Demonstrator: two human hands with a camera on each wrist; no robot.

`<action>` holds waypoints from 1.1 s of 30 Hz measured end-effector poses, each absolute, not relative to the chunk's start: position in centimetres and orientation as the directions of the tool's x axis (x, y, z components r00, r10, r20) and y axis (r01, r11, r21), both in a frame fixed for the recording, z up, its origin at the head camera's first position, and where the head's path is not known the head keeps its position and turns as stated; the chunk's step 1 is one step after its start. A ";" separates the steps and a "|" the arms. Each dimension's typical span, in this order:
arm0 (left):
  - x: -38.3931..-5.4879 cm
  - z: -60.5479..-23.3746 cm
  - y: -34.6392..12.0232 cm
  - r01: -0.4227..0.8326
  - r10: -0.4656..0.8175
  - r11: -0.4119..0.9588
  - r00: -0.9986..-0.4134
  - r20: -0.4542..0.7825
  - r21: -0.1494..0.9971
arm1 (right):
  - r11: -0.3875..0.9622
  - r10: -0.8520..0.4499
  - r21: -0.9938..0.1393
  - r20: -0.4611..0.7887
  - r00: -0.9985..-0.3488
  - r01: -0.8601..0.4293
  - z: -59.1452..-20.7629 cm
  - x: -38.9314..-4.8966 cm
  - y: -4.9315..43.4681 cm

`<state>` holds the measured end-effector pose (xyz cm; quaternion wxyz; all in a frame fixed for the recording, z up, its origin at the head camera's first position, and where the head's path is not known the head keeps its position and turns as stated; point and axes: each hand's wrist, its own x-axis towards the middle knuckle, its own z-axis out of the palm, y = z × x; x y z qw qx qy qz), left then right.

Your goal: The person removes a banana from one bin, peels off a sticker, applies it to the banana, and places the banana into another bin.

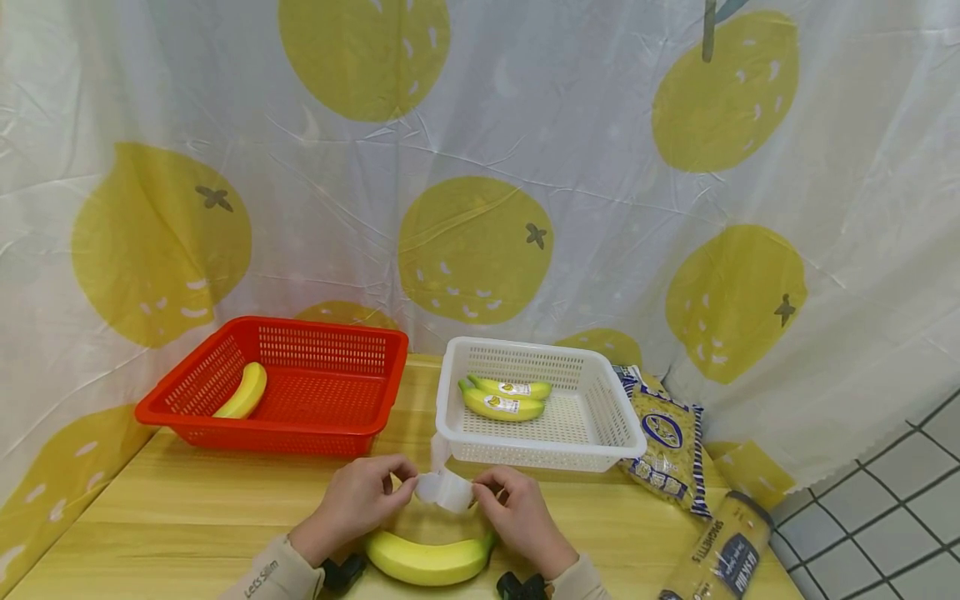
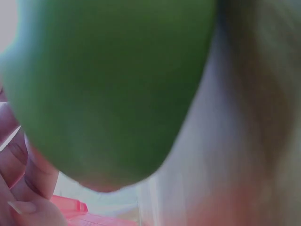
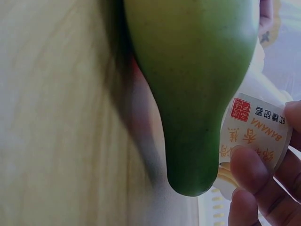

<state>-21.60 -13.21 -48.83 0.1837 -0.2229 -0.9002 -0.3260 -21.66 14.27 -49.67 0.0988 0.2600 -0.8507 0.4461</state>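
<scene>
A strip of white-backed banana stickers point(image 1: 453, 492) is held above the wooden table. My left hand point(image 1: 363, 500) pinches its left end between thumb and index finger, and my right hand point(image 1: 517, 517) pinches the right end. In the right wrist view a printed sticker point(image 3: 256, 129) reading BANANA faces the camera, between thumb and fingers. Below the hands lies a yellow banana point(image 1: 431, 562), its greenish stem pointing right. That banana fills much of both wrist views and hides part of the left hand's work.
A red basket point(image 1: 277, 437) at the back left contains one banana point(image 1: 246, 392). The white basket point(image 1: 525, 454) beside it contains two bananas with stickers point(image 1: 502, 406). To the right lie a pasta bag point(image 1: 663, 442) and a spaghetti pack point(image 1: 720, 550). A lemon-patterned curtain point(image 1: 600, 250) hangs behind.
</scene>
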 end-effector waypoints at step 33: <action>-21.9 -49.1 -13.5 0.488 0.255 0.716 -0.849 0.464 0.500 | 0.457 -0.354 -0.703 0.417 -0.837 -0.544 -49.9 -21.9 14.3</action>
